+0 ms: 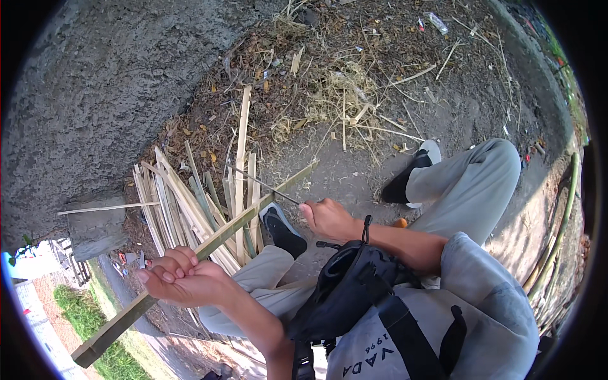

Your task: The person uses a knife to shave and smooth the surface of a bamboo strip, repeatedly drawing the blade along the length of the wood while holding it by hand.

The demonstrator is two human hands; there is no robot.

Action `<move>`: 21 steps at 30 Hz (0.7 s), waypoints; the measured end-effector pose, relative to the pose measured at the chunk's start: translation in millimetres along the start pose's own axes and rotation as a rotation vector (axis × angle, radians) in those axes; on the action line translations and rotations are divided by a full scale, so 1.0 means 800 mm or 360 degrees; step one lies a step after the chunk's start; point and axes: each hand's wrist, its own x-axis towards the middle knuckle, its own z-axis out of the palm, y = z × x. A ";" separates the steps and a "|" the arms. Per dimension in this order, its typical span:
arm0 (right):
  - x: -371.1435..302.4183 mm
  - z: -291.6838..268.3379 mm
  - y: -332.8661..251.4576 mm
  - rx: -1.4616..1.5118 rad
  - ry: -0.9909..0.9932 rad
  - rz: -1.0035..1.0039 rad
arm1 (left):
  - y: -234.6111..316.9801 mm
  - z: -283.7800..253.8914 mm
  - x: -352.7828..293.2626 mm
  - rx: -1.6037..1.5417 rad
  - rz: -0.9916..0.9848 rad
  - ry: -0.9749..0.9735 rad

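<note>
I take the pile of wooden strips (190,202) as my landmark; it lies on the bare ground (329,170) in a loose fan. My left grip (193,282) is at the near edge of the pile, curled and closed around a long, narrow wooden slat (234,226). That slat slants across the near part of the pile: its far end reaches out to the right of the pile, and its near end comes down to the pile's near left, past my left grip. My right grip (332,218) is to the right of the pile, closed on a thin dark blade (253,179) whose near end is hidden from me. The blade points back toward the pile and crosses the slat near the slat's far end. Whether its edge touches the slat, I cannot tell from here.

Just right of the pile I see the left shoe (282,231), and farther right the other shoe (402,183). A black bag (345,278) hangs to the near right of the pile, against the light shirt (494,304). A rough grey rock (114,107) rises left of and beyond the pile, and one loose stick (107,208) juts out at the pile's left side. Beyond the pile and to its right lies a tangle of pale shavings (351,88). A bent pole (567,221) lies well to the right of the pile, and green grass (82,313) shows to the pile's near left.
</note>
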 end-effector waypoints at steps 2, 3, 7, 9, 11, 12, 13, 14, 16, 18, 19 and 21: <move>0.003 0.009 0.020 -0.0090 0.0000 0.0028 | -0.005 -0.012 0.008 0.0036 -0.0058 0.0119; 0.005 0.011 0.027 -0.0180 -0.0010 0.0064 | -0.008 -0.015 0.013 0.0023 -0.0048 0.0122; 0.009 0.010 0.004 -0.0166 -0.0155 0.0053 | -0.011 -0.028 0.021 0.0053 -0.0058 0.0170; 0.001 0.008 -0.024 -0.0102 -0.0180 -0.0183 | -0.006 -0.032 0.016 0.0071 -0.0051 0.0187; -0.001 -0.003 -0.048 -0.0124 -0.0186 -0.0290 | -0.003 -0.028 0.012 0.0040 -0.0028 0.0158; 0.001 -0.005 -0.054 -0.0150 -0.0169 -0.0403 | -0.002 -0.023 0.010 0.0049 -0.0024 0.0170; 0.003 -0.001 -0.050 -0.0149 -0.0184 -0.0409 | -0.001 -0.019 0.007 0.0059 -0.0026 0.0153; 0.004 0.002 -0.041 -0.0204 -0.0080 -0.0316 | 0.000 -0.016 0.004 0.0064 -0.0029 0.0131; 0.010 -0.002 -0.012 -0.0246 -0.0049 0.0000 | 0.002 -0.019 -0.002 0.0063 -0.0050 0.0136; 0.016 0.000 0.026 -0.0222 -0.0059 0.0039 | -0.003 -0.017 -0.003 0.0022 -0.0064 0.0126; 0.022 0.003 0.042 -0.0192 -0.0075 0.0081 | -0.005 -0.017 -0.003 0.0035 -0.0040 0.0056; 0.017 -0.006 -0.002 -0.0160 -0.0138 0.0036 | -0.001 -0.026 -0.004 0.0095 -0.0020 0.0030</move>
